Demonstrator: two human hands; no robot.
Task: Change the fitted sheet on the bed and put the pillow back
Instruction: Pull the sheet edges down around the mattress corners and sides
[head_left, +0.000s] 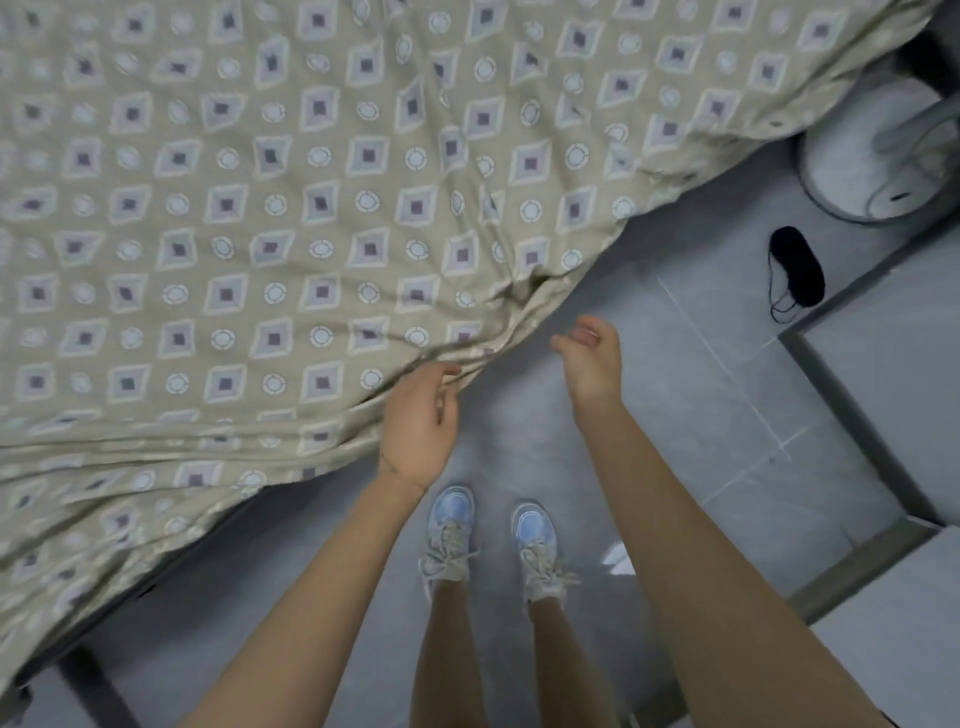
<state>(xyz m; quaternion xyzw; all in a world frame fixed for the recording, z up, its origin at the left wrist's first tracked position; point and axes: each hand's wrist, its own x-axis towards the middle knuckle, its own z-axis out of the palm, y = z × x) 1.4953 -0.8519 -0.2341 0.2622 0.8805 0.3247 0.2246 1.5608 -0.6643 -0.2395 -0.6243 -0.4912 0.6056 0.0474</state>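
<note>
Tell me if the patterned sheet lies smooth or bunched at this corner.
Bunched: the sheet gathers into folds at the corner beside the left hand.

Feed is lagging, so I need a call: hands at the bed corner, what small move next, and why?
Probably pinch the bunched sheet corner with the left hand, which seems to touch it; the fabric hangs loose there and the right hand holds nothing.

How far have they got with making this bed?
Done: a patterned sheet is spread over the bed, though wrinkled. In hand: the left hand touches its bunched edge at the near corner, and the right hand hovers beside it, holding nothing. Left: that corner hangs loose, seemingly untucked, and no pillow is in view, so it probably has yet to go back.
</note>
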